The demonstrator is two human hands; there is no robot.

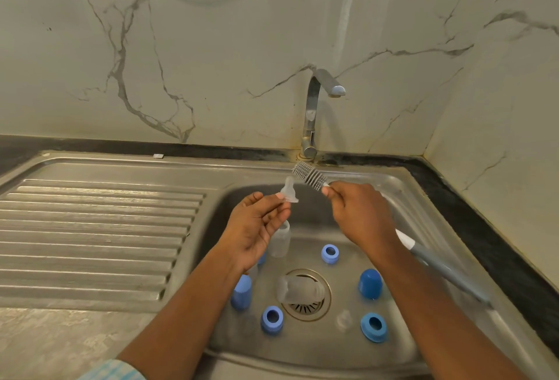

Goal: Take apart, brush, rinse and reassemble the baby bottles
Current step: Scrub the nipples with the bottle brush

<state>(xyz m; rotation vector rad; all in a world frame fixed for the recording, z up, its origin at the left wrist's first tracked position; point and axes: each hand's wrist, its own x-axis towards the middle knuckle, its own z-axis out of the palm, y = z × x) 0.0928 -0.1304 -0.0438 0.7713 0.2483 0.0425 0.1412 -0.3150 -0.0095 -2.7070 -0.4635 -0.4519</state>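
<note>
Stainless steel forms the sink basin point(402, 186) in the middle of the frame, and its ribbed drainboard point(90, 228) stretches away to the left. Above the basin, the left hand point(257, 228) pinches a clear silicone teat point(289, 193) by its base between thumb and fingertips. The teat's tip points toward the upper left. Just to the right, the right hand point(357, 210) has its fingers curled round the stem of a grey-bristled bottle brush point(308, 175). The bristle head sits just beside the teat; I cannot tell whether they touch. The brush's white-and-grey handle runs out toward the lower right.

On the basin floor, 1 clear plastic bottle point(279, 239) stands just below the left hand. A 2nd clear bottle point(298, 290) lies on its side over the round drain point(305, 307). Around the drain lie 3 blue screw rings point(329, 254), and 2 blue domed caps point(370, 283) stand to its left and right. A chrome tap point(313, 116) rises at the back against the veined marble wall point(211, 47).
</note>
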